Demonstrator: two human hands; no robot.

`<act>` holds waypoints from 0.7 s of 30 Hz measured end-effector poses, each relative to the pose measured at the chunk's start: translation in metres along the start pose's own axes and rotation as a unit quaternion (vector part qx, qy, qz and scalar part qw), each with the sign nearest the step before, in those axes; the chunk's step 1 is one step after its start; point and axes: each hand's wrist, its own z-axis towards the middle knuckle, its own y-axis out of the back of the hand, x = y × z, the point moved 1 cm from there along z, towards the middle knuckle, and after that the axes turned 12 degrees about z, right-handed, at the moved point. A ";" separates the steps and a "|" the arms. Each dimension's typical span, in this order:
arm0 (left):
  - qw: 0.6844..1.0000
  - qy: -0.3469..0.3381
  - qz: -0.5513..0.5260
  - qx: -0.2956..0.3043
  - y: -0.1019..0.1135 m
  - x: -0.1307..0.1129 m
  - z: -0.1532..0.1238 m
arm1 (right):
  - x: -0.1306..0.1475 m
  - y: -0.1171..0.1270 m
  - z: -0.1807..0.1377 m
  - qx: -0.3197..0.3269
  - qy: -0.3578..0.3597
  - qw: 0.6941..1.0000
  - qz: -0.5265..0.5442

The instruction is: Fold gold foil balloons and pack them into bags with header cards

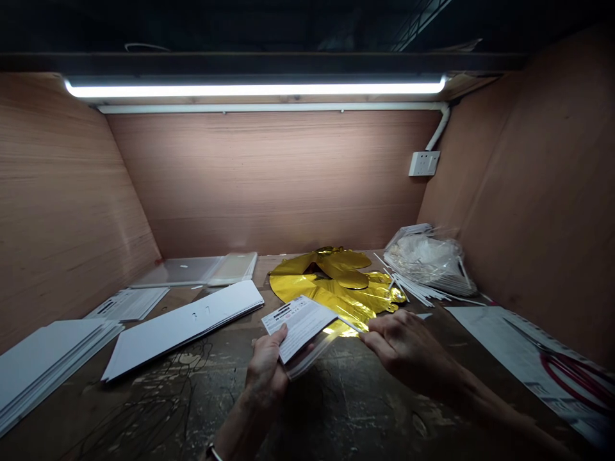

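My left hand point(266, 368) is closed on a printed white card point(302, 322) that sits in a clear sleeve, thumb on top near its left edge. My right hand point(408, 346) is closed in a pinch at the sleeve's right end, where a thin white straw and folded gold foil show. Just behind both hands lies a pile of flat gold foil balloons point(336, 282) on the worn wooden bench point(346, 410).
Stacks of long white cards point(182, 326) lie left of my hands, more white sheets point(43, 365) at the far left. Clear sleeves point(202, 270) lie at the back. White straws point(418, 288) and a plastic bag point(427, 256) are back right. Printed sheets point(523, 358) lie right. Wooden walls enclose three sides.
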 end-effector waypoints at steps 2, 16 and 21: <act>0.999 0.014 0.016 0.041 0.000 0.001 0.000 | -0.002 -0.005 0.003 0.001 0.013 1.000 0.006; 0.996 -0.023 0.028 0.082 0.018 0.002 0.000 | -0.036 -0.073 0.008 0.097 -0.173 0.787 0.585; 0.997 -0.036 0.028 0.063 0.034 -0.006 0.008 | -0.056 -0.052 -0.053 0.142 -0.185 0.828 0.510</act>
